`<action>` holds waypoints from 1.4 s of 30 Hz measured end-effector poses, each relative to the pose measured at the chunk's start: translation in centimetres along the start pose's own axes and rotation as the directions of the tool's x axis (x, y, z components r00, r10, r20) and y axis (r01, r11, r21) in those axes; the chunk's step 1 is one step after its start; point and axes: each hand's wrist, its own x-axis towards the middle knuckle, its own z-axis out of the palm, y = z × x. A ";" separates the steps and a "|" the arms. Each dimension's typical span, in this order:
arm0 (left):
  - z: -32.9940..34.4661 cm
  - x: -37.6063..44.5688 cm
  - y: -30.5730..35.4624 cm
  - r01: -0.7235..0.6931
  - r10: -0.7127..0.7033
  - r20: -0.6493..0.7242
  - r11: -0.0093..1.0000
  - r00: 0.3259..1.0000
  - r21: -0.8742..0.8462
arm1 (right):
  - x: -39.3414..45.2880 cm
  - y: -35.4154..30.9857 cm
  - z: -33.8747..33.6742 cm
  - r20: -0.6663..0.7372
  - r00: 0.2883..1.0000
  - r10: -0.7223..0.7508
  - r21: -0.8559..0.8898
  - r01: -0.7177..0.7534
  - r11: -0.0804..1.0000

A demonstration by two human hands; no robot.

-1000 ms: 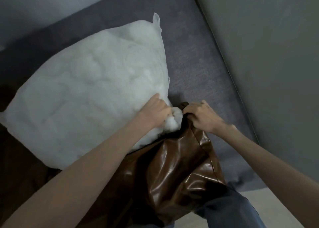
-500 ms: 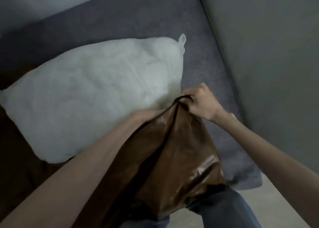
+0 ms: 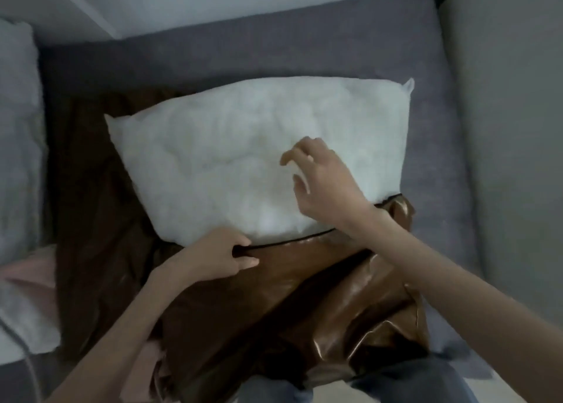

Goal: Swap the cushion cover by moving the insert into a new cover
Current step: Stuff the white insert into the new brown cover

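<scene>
Grey sofa (image 3: 432, 146) cushions fill the room's corner; on the seat lies the white insert (image 3: 243, 158), only its near edge tucked into the mouth of the shiny brown cover (image 3: 304, 296); most of it is bare beyond the opening; the left hand (image 3: 219, 259) pinches the cover's dark rim just below the insert; the right hand (image 3: 323, 183) hovers over the insert, fingers spread, holding nothing; I'd judge stuffing barely begun, closing still ahead.

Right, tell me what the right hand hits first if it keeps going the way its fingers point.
Most likely the white insert: the right hand hovers open just over it, fingers curled toward its surface. Depth is unclear; it may already brush it.
</scene>
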 end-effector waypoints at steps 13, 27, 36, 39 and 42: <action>-1.5 -1.1 -4.2 -0.312 0.254 -0.390 0.945 0.885 -0.093 | 2.3 -3.2 7.9 0.795 0.580 0.179 -0.150 -0.098 0.984; -0.7 -1.8 -12.4 -0.178 -0.068 -0.458 0.864 0.886 -0.471 | 16.2 -5.5 5.2 0.468 0.870 0.154 -0.186 -0.074 0.980; 1.0 1.3 -16.6 0.147 -0.543 -0.241 0.575 0.804 -0.805 | 22.7 -9.2 16.3 0.666 0.734 0.135 -0.207 0.008 0.978; 0.5 2.5 -16.9 0.240 -0.573 -0.155 0.554 0.805 -0.797 | 23.3 -10.1 18.5 0.693 0.714 0.101 -0.214 0.071 0.974; 0.6 3.2 -18.0 0.257 -0.542 -0.101 0.544 0.834 -0.799 | 23.8 -11.0 19.9 0.756 0.640 0.138 -0.267 0.109 0.958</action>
